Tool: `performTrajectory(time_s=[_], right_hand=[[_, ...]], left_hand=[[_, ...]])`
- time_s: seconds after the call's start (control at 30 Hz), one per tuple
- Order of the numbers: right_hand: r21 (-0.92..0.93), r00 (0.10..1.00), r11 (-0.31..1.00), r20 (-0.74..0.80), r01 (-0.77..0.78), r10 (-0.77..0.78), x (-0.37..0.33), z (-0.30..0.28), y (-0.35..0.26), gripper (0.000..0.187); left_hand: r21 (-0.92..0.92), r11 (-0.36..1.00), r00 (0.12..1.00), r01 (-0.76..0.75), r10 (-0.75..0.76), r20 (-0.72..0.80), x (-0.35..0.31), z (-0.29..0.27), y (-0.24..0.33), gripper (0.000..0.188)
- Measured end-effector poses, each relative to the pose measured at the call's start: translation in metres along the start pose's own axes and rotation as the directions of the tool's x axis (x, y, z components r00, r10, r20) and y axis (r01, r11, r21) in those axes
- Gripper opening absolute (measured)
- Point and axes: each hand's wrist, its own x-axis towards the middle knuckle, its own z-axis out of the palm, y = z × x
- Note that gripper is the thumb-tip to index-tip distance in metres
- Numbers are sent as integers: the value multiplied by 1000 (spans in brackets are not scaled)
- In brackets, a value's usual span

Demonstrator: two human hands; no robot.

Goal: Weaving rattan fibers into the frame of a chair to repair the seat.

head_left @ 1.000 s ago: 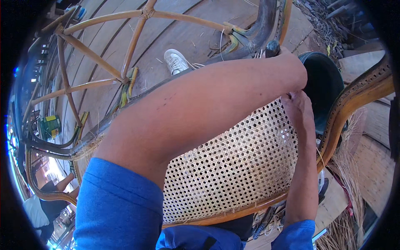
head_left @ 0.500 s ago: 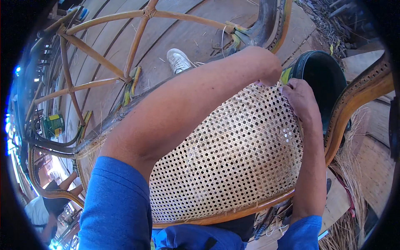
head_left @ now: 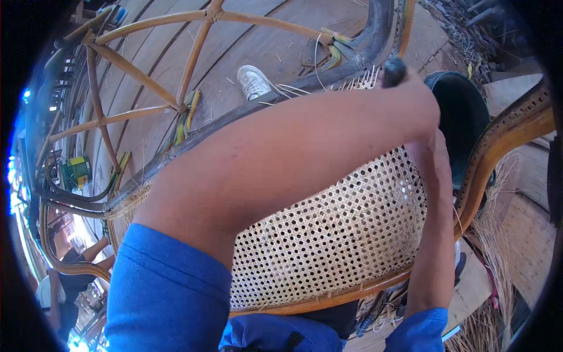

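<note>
A woven cane panel (head_left: 334,240) with rows of small holes stretches across a curved rattan seat frame (head_left: 328,301) before me. My left arm crosses over it, and my left hand (head_left: 415,97) is at the panel's far right corner. It is closed around a tool with a dark rounded end (head_left: 394,71); the rest of the tool is hidden. Loose cane strands (head_left: 365,79) stick up beside that hand. My right hand (head_left: 431,154) is just under the left one at the panel's right edge, its fingers covered by the left hand and wrist.
A dark green bucket (head_left: 463,108) stands beyond my hands, close to the curved drilled armrest (head_left: 489,138). Long loose cane strands (head_left: 498,246) hang at the right. A rattan frame with crossed struts (head_left: 132,69) lies upper left. A shoe (head_left: 253,82) is behind the panel; another person (head_left: 67,281) sits lower left.
My left hand has shifted right and up over the right hand, and a dark round-ended tool now shows in it. The right hand has dropped slightly; the loose strands have come into sight.
</note>
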Motion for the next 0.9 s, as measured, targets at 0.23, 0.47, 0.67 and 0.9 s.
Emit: performTrajectory(time_s=[0.23,0.47,0.67,0.9], right_hand=[[-370,977,909,25,-189,214,1,2,-39,25],[-54,949,972,211,-228,234,11,-15,-31,20],[211,864,867,346,-452,366,17,-23,-38,15],[171,821,856,421,-489,385,24,-29,-31,14]], left_hand=[[-176,983,997,-50,39,-62,-40,-32,-23,28],[-126,992,978,21,5,209,-49,-39,-33,16],[-147,989,974,30,4,226,-50,-34,-34,17],[-323,946,968,11,70,240,-43,-13,-44,21]])
